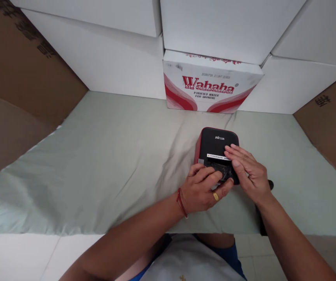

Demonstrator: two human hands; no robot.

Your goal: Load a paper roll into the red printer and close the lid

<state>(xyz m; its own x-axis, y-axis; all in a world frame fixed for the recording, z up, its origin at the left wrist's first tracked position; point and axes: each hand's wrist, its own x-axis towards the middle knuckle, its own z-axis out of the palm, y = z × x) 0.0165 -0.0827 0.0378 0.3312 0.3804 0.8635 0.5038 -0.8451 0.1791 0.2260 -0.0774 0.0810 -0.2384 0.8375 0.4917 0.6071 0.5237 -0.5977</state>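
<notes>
Holding a black-topped device (215, 145) between both hands (203, 189), Wahaha carton (209, 88) beyond, white boxes (106, 54) behind, brown cardboard (24, 70) flanking.

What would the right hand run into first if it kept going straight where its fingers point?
The black-and-red machine: the right hand seems to rest on it, fingers angled across its top, though one view leaves the depth unclear.
</notes>
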